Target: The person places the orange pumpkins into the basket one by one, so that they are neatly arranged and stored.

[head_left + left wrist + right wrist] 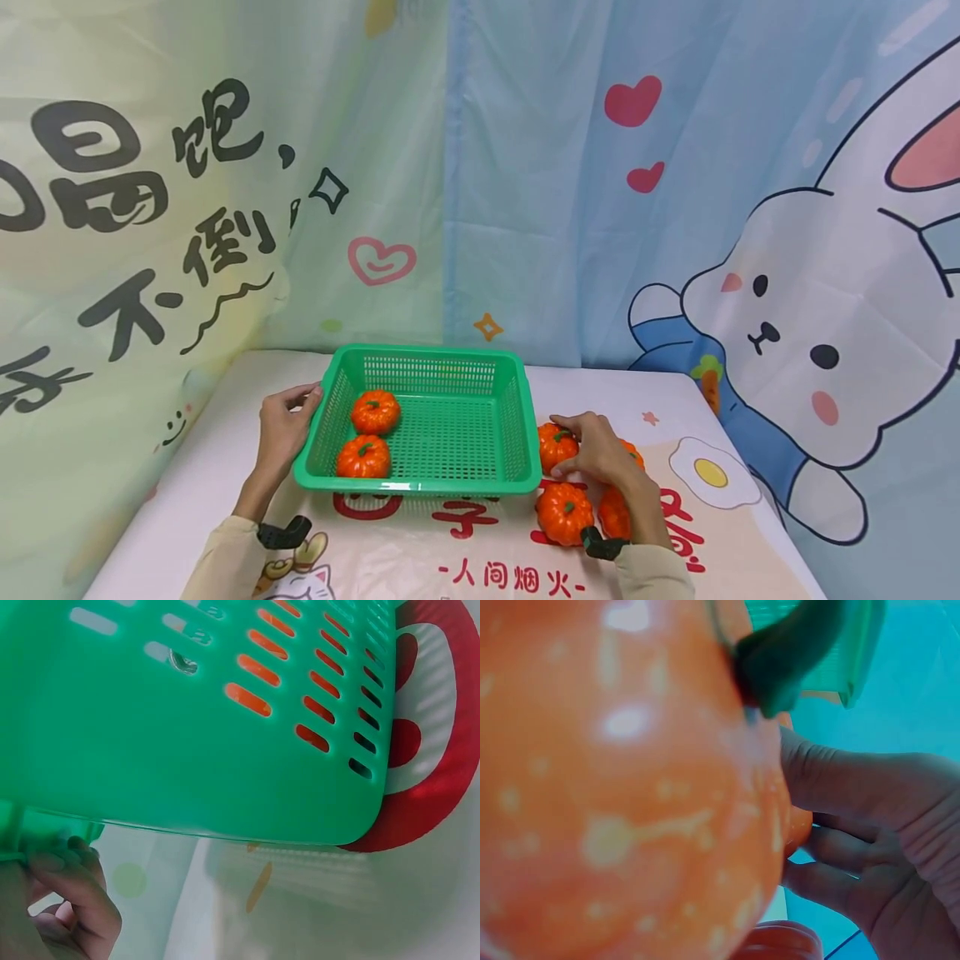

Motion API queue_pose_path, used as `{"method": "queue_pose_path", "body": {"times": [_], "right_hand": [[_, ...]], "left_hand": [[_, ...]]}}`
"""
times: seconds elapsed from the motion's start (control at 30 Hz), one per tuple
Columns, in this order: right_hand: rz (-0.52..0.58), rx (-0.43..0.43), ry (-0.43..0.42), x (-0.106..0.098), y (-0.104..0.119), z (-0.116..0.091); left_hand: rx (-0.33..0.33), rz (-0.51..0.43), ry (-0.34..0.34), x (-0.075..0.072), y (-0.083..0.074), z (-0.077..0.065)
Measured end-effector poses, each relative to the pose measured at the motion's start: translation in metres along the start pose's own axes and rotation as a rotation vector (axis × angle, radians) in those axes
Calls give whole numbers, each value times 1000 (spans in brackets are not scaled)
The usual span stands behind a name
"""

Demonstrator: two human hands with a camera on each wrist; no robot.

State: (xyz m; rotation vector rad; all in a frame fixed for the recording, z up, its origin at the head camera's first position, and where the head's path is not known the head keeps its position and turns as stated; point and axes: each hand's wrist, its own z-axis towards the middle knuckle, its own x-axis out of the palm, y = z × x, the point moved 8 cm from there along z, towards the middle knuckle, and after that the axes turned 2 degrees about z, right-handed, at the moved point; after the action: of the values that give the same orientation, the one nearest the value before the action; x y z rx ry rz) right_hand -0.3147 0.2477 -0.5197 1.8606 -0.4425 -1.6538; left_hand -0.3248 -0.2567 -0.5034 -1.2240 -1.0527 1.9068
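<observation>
A green plastic basket with slotted sides holds two small orange pumpkins, a rear pumpkin and a front pumpkin, both along its left side. My left hand grips the basket's left rim; its curled fingers show at that rim in the left wrist view. To the right of the basket, my right hand has thumb and fingers around a pumpkin beside the basket wall. A nearer pumpkin with a dark green stem fills much of the right wrist view, partly hiding that hand.
On the table, another pumpkin lies in front of the right hand. Two more, a pumpkin and a farther pumpkin, are partly hidden by the right hand and forearm. A printed curtain hangs behind the table.
</observation>
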Motion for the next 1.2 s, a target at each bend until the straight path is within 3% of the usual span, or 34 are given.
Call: {"method": "queue_pose_path", "body": {"times": [0.83, 1.2], "right_hand": [[-16, -50, -47, -4, 11, -2], [12, -24, -22, -9, 12, -4]], "left_hand": [[-6, 3, -1, -2, -4, -1], [-7, 7, -1, -1, -4, 0]]}}
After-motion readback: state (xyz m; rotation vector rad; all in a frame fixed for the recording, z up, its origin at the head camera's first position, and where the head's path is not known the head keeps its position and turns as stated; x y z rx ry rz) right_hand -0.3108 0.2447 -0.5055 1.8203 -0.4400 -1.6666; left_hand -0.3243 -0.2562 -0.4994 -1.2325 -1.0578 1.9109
